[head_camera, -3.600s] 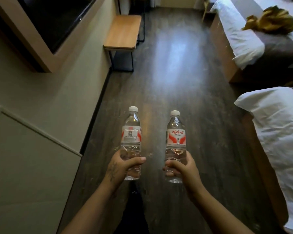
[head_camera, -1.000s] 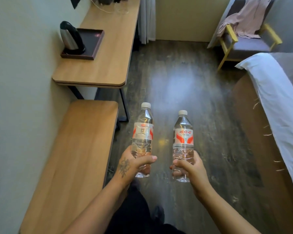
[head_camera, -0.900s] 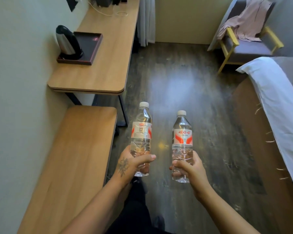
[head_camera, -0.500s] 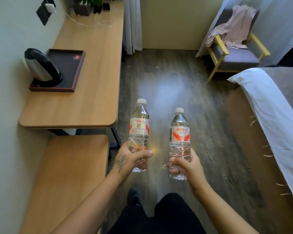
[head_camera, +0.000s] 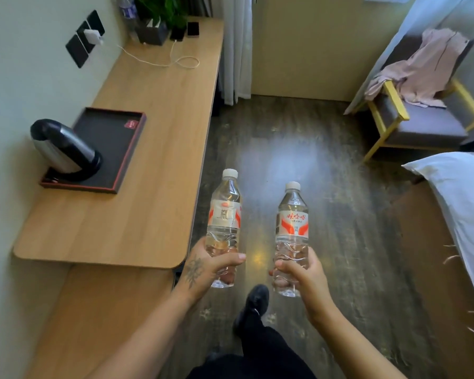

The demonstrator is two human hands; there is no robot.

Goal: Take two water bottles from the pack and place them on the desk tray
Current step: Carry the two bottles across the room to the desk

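Note:
I hold two clear water bottles with white caps and red-and-white labels upright over the floor. My left hand (head_camera: 203,269) grips the lower part of the left bottle (head_camera: 225,214). My right hand (head_camera: 303,272) grips the lower part of the right bottle (head_camera: 292,225). A dark tray with a red rim (head_camera: 112,149) lies on the wooden desk (head_camera: 153,160) at the left, ahead of my left hand. A steel and black kettle (head_camera: 62,149) stands on the tray's near end; the far part is bare.
A lower wooden bench (head_camera: 93,318) sits below the desk's near end. A plant, phones and a white cable (head_camera: 175,60) lie at the desk's far end. A chair with a pink cloth (head_camera: 422,105) stands far right, a bed (head_camera: 460,209) at the right.
I have walked forward along the wall. The desk and its tray have come nearer and now lie level with the bottles. Both hands keep the same hold.

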